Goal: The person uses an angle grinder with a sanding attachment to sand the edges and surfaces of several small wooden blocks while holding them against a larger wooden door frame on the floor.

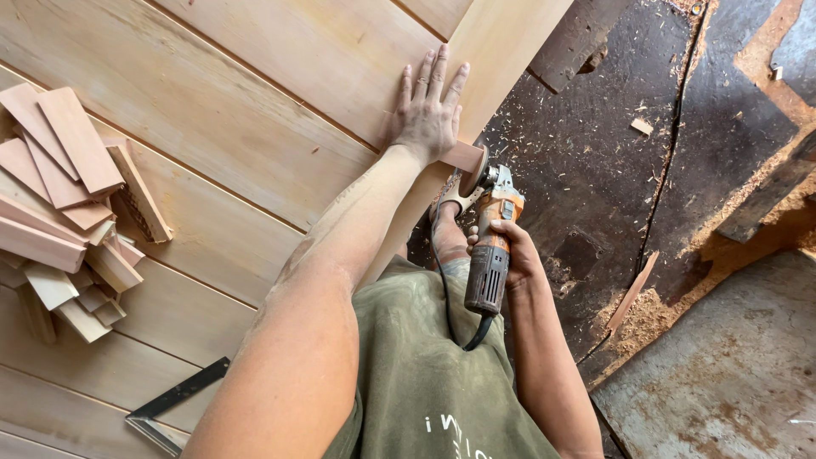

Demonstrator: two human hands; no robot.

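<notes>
The left hand (429,109) was spread wide and pressed flat on the large pale panelled wooden door (255,110), near its edge, while the orange and grey angle grinder (490,242) was gripped in the right hand (512,255) with its sanding disc against that edge; for a clean pass, steady pressure and a level disc would probably be wanted (the black cord kept clear). A heap of short reddish wood offcuts (64,200) and a steel try square (170,408) were seen on the door, above a dark floor (612,153) littered with sawdust and shavings.

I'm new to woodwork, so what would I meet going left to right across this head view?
Pile of wood offcuts → metal square → left hand flat on the wooden panel → orange angle grinder in the right hand → loose wood strip on the sawdust-strewn floor.
</notes>
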